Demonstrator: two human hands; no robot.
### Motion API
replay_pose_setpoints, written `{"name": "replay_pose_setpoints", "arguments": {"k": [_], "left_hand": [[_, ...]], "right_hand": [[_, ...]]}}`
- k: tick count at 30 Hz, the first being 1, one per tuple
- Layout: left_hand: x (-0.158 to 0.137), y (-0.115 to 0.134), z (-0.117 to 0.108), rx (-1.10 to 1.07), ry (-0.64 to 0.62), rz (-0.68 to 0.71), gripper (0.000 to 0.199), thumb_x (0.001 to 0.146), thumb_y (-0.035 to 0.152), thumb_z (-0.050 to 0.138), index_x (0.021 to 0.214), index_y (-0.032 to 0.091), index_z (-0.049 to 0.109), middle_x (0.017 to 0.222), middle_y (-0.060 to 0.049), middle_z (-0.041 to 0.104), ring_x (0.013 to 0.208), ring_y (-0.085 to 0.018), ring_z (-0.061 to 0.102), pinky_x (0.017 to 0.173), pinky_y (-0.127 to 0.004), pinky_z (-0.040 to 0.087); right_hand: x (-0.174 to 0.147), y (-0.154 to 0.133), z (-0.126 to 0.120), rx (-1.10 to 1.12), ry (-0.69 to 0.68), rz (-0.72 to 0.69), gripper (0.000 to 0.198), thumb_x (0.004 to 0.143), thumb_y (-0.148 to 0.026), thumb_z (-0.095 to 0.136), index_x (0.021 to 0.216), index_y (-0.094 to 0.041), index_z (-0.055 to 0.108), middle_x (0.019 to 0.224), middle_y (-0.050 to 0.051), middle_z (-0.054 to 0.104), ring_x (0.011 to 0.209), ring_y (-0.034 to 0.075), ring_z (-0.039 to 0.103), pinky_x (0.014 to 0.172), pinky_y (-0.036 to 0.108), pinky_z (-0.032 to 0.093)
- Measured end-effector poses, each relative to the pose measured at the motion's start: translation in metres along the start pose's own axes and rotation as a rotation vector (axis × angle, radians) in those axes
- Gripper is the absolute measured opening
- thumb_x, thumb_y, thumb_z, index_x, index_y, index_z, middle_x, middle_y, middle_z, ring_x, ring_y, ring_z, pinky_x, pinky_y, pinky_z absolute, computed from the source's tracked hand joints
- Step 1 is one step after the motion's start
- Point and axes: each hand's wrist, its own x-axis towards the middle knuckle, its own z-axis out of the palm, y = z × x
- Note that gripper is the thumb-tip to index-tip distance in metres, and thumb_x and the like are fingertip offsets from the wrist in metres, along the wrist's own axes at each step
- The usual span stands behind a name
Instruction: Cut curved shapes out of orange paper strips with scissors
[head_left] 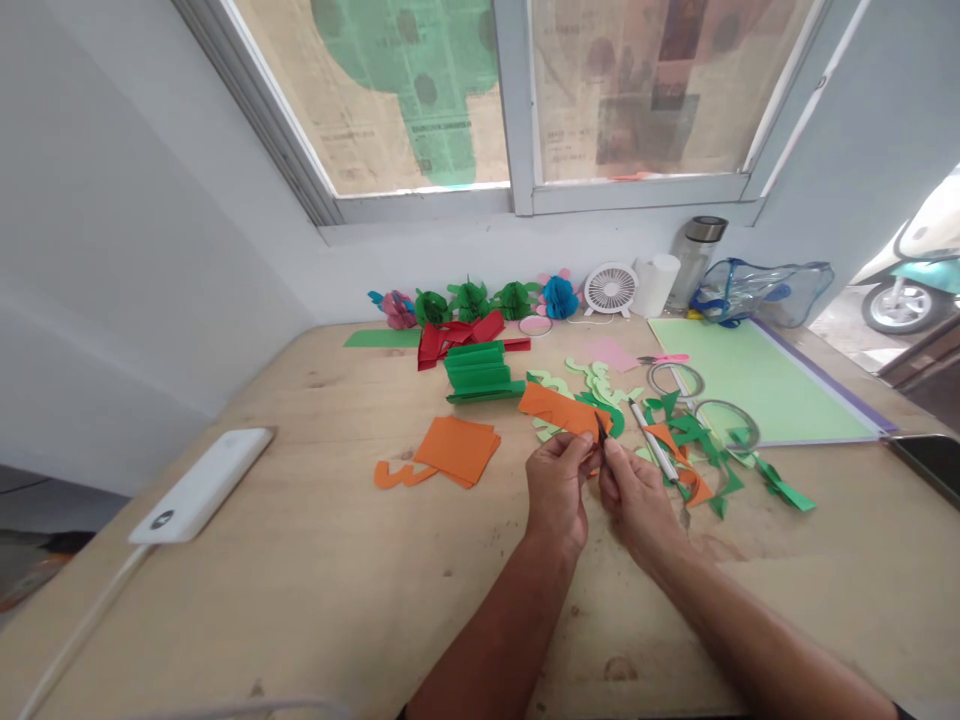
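My left hand (556, 484) pinches the lower edge of an orange paper strip (556, 408), which is held up over the table. My right hand (637, 492) is closed around a small pair of scissors (602, 432); their dark blades lie against the strip's right end. The scissors' handles are mostly hidden by my fingers. To the left of my hands lie a stack of orange paper squares (456, 448) and a wavy orange cutout (396, 474). Green and orange scraps (694, 440) are scattered beside my right hand, near a white pen (654, 443).
Folded green paper (480, 370) and red paper (459, 338) lie behind. Paper animals (472, 298), a small fan (610, 289) and a bottle (697, 262) line the wall. Tape rolls (726, 424) sit by a light green folder (780, 385). A white power strip (202, 487) is at left, a phone (934, 462) at right.
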Motion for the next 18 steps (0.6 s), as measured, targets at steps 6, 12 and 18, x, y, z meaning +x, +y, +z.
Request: {"name": "replay_pose_setpoints", "arguments": {"k": [6,12,18], "left_hand": [[0.0002,-0.0004,-0.0007,0.024,0.003,-0.01,0.024,0.049,0.02,0.077,0.052,0.014,0.054,0.054,0.003,0.056,0.053,-0.008,0.055,0.059,-0.022,0.045],[0.0029,0.0005,-0.0024,0.024,-0.015,0.009,0.025,0.05,0.02,0.076,0.053,0.015,0.052,0.054,0.002,0.059,0.052,-0.008,0.054,0.057,-0.022,0.044],[0.0098,0.0049,-0.006,0.039,0.035,0.073,0.025,0.05,0.021,0.077,0.054,0.015,0.053,0.057,0.0,0.062,0.059,-0.012,0.061,0.065,-0.025,0.047]], "right_hand": [[-0.0022,-0.0046,0.0022,-0.024,0.029,0.013,0.049,0.077,-0.064,0.058,0.057,-0.021,0.045,0.044,-0.008,0.029,0.04,0.008,0.02,0.038,0.023,0.015],[-0.0032,-0.0046,0.0026,-0.011,0.01,0.026,0.051,0.077,-0.065,0.058,0.055,-0.021,0.042,0.042,-0.008,0.028,0.04,0.008,0.02,0.039,0.024,0.014],[0.0004,-0.0022,-0.0051,-0.014,-0.041,0.037,0.046,0.075,-0.064,0.06,0.068,-0.018,0.058,0.043,-0.01,0.027,0.039,0.007,0.019,0.038,0.022,0.013]]}}
